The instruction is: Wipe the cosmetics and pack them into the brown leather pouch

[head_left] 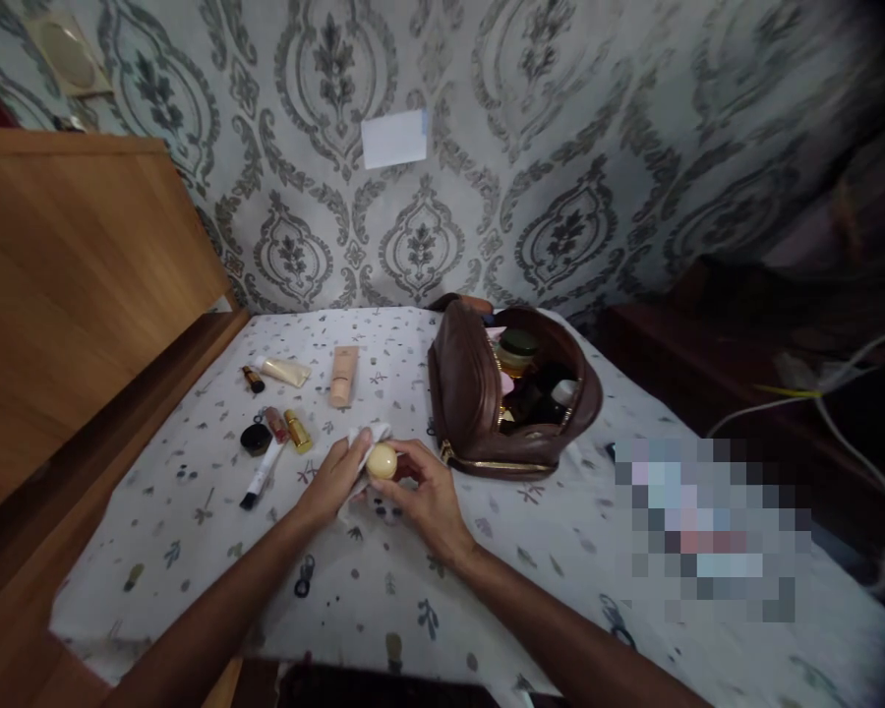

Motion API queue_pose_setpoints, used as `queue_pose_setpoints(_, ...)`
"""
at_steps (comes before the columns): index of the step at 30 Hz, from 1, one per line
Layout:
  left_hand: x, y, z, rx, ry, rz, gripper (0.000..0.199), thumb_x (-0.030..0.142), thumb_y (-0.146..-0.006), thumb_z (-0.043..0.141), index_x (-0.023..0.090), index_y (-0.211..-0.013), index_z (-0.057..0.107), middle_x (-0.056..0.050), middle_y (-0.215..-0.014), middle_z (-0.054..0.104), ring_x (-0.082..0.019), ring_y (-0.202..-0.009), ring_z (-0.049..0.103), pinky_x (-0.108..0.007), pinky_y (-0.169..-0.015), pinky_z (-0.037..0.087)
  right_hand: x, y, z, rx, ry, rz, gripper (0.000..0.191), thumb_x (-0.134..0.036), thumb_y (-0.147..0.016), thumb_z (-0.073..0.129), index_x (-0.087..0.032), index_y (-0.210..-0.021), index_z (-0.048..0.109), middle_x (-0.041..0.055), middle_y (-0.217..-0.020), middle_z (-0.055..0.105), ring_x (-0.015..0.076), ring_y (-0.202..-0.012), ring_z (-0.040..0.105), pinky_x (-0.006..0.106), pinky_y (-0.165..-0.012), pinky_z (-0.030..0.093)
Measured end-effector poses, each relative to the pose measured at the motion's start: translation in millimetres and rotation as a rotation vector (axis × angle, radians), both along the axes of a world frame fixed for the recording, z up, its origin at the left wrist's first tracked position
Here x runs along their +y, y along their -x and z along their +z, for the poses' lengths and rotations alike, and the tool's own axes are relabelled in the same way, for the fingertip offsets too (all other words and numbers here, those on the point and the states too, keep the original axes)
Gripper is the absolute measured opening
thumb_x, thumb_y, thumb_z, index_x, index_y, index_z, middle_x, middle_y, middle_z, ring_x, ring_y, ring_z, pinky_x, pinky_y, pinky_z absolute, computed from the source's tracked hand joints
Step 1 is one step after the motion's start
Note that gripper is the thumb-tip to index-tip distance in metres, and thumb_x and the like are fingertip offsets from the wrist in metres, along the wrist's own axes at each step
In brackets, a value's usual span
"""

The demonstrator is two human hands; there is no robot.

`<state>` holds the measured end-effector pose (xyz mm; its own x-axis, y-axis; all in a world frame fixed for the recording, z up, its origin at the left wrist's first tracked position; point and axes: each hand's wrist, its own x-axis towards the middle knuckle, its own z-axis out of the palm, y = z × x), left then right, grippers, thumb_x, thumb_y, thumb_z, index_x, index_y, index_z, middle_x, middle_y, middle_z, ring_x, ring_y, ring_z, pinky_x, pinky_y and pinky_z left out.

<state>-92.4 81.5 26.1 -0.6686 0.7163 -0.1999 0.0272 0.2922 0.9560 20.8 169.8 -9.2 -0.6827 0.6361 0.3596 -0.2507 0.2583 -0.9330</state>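
Near the middle of the table, my right hand (pixel 437 500) has its fingers wrapped round a small, round, pale yellow container (pixel 382 461). My left hand (pixel 333 480) is closed on a white cloth (pixel 355 504), which lies against the container's left side. To the right stands an open brown makeup bag (pixel 466 379) with jars and other items inside. Left of my hands lie a gold tube (pixel 297 431), a pinkish tube (pixel 275 424), a round black compact (pixel 255 440) and a white brush with dark bristles (pixel 262 476).
Farther back lie a beige tube (pixel 343 376), a cream tube (pixel 286 371) and a small dark bottle (pixel 253 379). A wooden cabinet (pixel 81 305) borders the left side. A blurred-out object (pixel 708 526) and a white cable (pixel 848 447) are at the right.
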Motion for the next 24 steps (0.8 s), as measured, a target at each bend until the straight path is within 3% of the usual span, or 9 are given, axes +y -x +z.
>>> queue_pose_setpoints(4,-0.9,-0.4,-3.0,-0.075,0.017,-0.067,0.056,0.068,-0.08,0.054,0.014,-0.094,0.063,-0.005,-0.085,0.065,-0.02,-0.075,0.061,-0.025,-0.052,0.044,3.5,-1.8,0.2,-0.024,-0.176,-0.093,0.03,-0.025,-0.077,0.074,-0.023,-0.106,0.067,0.0013,-0.087,0.063,0.0151,-0.073,0.056,0.027,-0.066,0.048)
queue_pose_setpoints(7,-2.3,-1.5,-2.5,0.094,-0.08,-0.234,0.048,0.059,-0.087,0.051,0.015,-0.104,0.063,-0.007,-0.096,0.068,-0.022,-0.091,0.062,-0.029,-0.073,0.05,3.2,-1.1,-1.9,-0.042,-0.255,-0.159,0.029,-0.013,-0.073,0.071,-0.021,-0.1,0.066,0.0004,-0.085,0.059,0.0141,-0.069,0.053,0.026,-0.064,0.047)
queue_pose_setpoints(9,-2.5,-2.5,-1.7,0.238,-0.158,-0.312,0.041,0.051,-0.091,0.05,0.016,-0.107,0.062,-0.007,-0.101,0.068,-0.022,-0.099,0.061,-0.032,-0.088,0.048,1.7,-1.0,-2.3,-0.064,-0.29,-0.194,0.03,-0.005,-0.07,0.066,-0.02,-0.096,0.065,0.0,-0.084,0.056,0.0137,-0.069,0.052,0.025,-0.064,0.046)
queue_pose_setpoints(12,-1.4,-3.8,-2.1,0.35,-0.195,-0.363,0.036,0.047,-0.092,0.051,0.015,-0.106,0.06,-0.006,-0.098,0.067,-0.021,-0.095,0.061,-0.033,-0.091,0.046,-1.4,-2.5,-0.7,-0.102,-0.315,-0.2,0.032,0.0,-0.067,0.062,-0.019,-0.093,0.063,0.0,-0.084,0.054,0.0139,-0.072,0.051,0.024,-0.065,0.046)
queue_pose_setpoints(15,-0.5,-5.8,-2.6,0.281,-0.143,-0.299,0.04,0.054,-0.087,0.053,0.016,-0.097,0.061,-0.006,-0.093,0.066,-0.022,-0.094,0.061,-0.033,-0.088,0.048,-4.1,-4.0,1.2,-0.119,-0.301,-0.167,0.032,-0.003,-0.068,0.067,-0.02,-0.095,0.064,0.0003,-0.087,0.054,0.0147,-0.076,0.053,0.024,-0.067,0.047)
queue_pose_setpoints(20,-1.9,-9.3,-1.9,-0.044,0.115,0.004,0.058,0.072,-0.076,0.055,0.018,-0.098,0.06,-0.002,-0.084,0.063,-0.019,-0.07,0.061,-0.028,-0.059,0.051,-5.9,-3.4,0.5,-0.046,-0.219,-0.101,0.042,-0.011,-0.067,0.08,-0.022,-0.105,0.066,0.0012,-0.092,0.061,0.0157,-0.08,0.057,0.025,-0.069,0.049)
queue_pose_setpoints(24,1.7,-8.7,-4.6,-0.081,0.111,0.019,0.065,0.082,-0.071,0.051,0.018,-0.081,0.061,0.002,-0.059,0.056,-0.016,-0.049,0.055,-0.024,-0.042,0.039,-4.7,-5.0,1.7,0.009,-0.19,-0.093,0.043,-0.014,-0.067,0.082,-0.024,-0.107,0.068,0.0025,-0.099,0.068,0.0187,-0.091,0.062,0.029,-0.079,0.05)
